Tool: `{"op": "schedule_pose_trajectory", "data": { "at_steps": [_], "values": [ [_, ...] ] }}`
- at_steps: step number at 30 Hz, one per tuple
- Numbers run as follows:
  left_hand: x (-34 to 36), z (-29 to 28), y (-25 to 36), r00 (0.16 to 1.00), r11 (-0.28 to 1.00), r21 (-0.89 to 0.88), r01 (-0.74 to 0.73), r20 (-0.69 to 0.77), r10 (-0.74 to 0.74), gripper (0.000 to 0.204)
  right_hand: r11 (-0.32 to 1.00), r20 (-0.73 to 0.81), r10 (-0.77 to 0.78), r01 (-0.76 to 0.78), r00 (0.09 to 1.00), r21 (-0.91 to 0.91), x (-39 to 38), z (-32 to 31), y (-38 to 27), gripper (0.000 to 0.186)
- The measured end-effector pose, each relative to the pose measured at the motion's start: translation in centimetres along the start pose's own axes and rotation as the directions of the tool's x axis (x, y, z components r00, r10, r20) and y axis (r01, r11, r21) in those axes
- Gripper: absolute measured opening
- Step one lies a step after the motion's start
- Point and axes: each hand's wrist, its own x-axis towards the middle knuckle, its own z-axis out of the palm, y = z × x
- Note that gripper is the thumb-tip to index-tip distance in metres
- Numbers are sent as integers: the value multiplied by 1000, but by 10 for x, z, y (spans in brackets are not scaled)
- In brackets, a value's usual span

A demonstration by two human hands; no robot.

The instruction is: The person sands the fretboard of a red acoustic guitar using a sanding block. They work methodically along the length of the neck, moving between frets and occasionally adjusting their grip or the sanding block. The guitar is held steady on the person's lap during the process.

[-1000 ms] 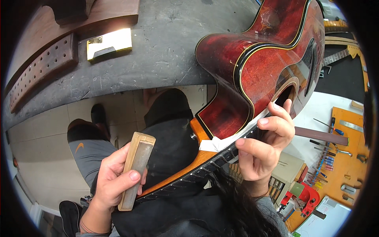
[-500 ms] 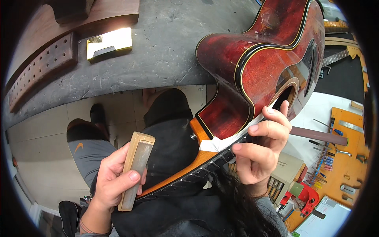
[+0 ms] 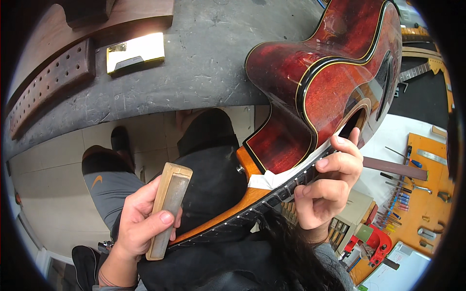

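Observation:
My left hand [image 3: 138,218] is closed round a wooden block [image 3: 167,203] with a grey, flat strip set into its face; the block stands nearly upright beside the guitar neck [image 3: 213,224]. A glossy dark-red cutaway acoustic guitar [image 3: 340,89] lies with its body over the bench edge and its neck across my lap. White masking tape [image 3: 267,180] covers the top beside the fingerboard [image 3: 279,196], crumpled at the neck joint. My right hand [image 3: 330,189] is at the body end of the fingerboard near the sound hole, fingers bent and apart, with nothing visible in them.
On the dark bench [image 3: 194,72] are a yellow-edged box [image 3: 136,54] and a curved wooden block with holes [image 3: 53,85]. To the right, an orange tool board [image 3: 417,179] carries several hand tools, with a red clamp-like tool [image 3: 376,247] below. Long dark hair hangs near my right forearm.
The guitar has shifted slightly to the right. My right hand has moved a little right with it, its fingers curling more. My left hand and the block stay almost still.

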Motion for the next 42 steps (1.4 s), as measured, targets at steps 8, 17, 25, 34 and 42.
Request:
{"op": "schedule_pose_trajectory", "data": {
  "at_steps": [8, 17, 25, 34, 42],
  "values": [
    [3, 10, -1, 995, 998, 58, -2, -102, 8, 79, 999, -60, 41, -42, 997, -16, -4, -1, 6, 27],
    [-1, 2, -1, 1000, 1000, 21, -2, -22, 2, 77, 998, -138, 47, -51, 989, -27, -8, -5, 19, 25],
    [-6, 9, 6, 988, 985, 114, -127, -71, 135, 65, 998, -295, 66, -70, 953, -2, -12, -12, 36, 16],
    [-39, 20, 86, 738, 406, 792, -456, 81, 670, 62, 984, -398, 126, -166, 909, -68, -36, -50, 51, 34],
    [2, 15, 143, 680, -720, 679, -146, 598, 425, 52, 896, -533, 409, -215, 741, 388, -71, -50, 73, 34]
  ]
}}
